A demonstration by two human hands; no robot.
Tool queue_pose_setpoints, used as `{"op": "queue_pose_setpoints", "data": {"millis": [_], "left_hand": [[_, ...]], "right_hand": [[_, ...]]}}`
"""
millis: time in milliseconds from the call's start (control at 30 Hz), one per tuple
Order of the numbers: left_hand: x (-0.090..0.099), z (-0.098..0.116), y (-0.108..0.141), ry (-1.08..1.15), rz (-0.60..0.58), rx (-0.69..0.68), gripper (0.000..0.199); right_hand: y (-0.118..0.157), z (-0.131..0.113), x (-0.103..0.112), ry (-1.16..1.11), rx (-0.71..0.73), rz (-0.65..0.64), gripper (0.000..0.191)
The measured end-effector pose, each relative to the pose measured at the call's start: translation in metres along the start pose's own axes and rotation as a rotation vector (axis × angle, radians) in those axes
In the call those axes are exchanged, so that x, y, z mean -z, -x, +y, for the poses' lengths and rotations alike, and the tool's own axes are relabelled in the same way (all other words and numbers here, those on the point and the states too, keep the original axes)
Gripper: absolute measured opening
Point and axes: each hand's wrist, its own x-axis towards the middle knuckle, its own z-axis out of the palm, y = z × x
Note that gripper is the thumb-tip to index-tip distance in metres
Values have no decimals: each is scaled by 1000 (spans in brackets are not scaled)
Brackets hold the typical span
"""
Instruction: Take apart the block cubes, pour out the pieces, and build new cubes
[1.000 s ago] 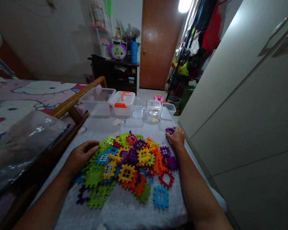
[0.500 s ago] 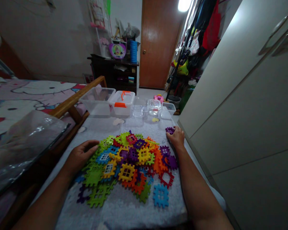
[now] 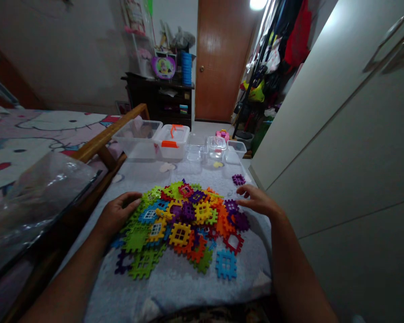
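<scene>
A heap of colourful plastic interlocking tiles (image 3: pixel 181 234) lies on the cloth-covered surface between my hands. My left hand (image 3: pixel 119 213) rests against the heap's left edge by the green tiles (image 3: pixel 136 237), fingers slightly curved and apart. On the other side, my right hand (image 3: pixel 256 201) is open beside a purple window tile (image 3: pixel 231 206), holding nothing. Apart from the heap, a single purple tile (image 3: pixel 239 180) lies just beyond my right fingers. Nearest to me are a blue window tile (image 3: pixel 226 264) and a red frame tile (image 3: pixel 233 242).
Clear plastic containers stand along the far edge: a large bin (image 3: pixel 138 139), a lidded box with orange clips (image 3: pixel 171 141) and smaller tubs (image 3: pixel 216 147). A wooden rail (image 3: pixel 111 130) and plastic bag (image 3: pixel 54 193) border the left. A pale cabinet (image 3: pixel 340 134) borders the right.
My right hand has let go of the single purple tile, leaving it on the cloth, and has drawn back toward the heap's right side. My left hand has stayed nearly in place.
</scene>
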Motion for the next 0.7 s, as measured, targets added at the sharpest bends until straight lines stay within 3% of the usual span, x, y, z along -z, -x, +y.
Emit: {"op": "queue_pose_setpoints", "data": {"millis": [133,267,367,567,700], "left_hand": [[0,-1,0,8,-2,-4,50],[-1,0,0,29,-6,5,52],[-1,1,0,26,-4,7,51],[-1,3,1,31,-21,11,52],[-1,3,1,29,-4,3,51]], "right_hand": [[31,-5,-9,66,-38,-141,31],[52,-7,-19,30,-72,-123,55],[60,-9,-27,94,-54,-98,60],[56,-2,-24,84,1,-42,44],[32,6,-22,172,-41,140,39]]}}
